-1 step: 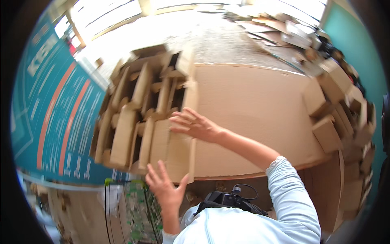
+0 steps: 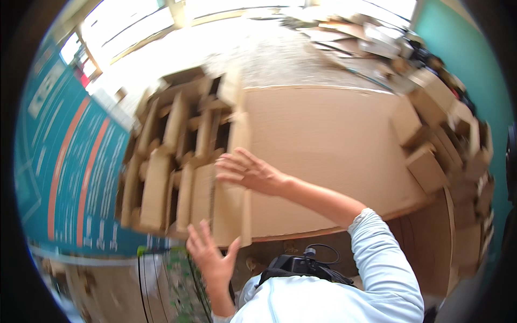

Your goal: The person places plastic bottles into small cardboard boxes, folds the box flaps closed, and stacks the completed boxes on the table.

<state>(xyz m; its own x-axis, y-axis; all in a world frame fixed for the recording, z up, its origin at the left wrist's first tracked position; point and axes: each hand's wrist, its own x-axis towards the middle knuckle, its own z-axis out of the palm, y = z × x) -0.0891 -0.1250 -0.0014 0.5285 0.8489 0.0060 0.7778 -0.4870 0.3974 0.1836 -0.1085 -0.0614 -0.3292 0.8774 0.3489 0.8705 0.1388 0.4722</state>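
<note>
Several open cardboard boxes stand packed side by side in rows on the left part of a cardboard-covered table. My right hand reaches across to the nearest box on the right of the group, fingers stretched out at its upper part. Low at the near end of the boxes is my left hand, its fingers spread and thumb apart. Its fingertips are at the near edge of the boxes; whether they press on it I cannot tell. Neither hand is wrapped round anything.
More cardboard boxes are heaped along the right side by a teal wall. A teal printed banner stands left. Flattened cardboard lies on the floor at the back. A camouflage-patterned thing is below the table's near left.
The whole view has shifted slightly, so table, boxes and banner appear a little further left. Both hands keep nearly the same place against the boxes, fingers still spread.
</note>
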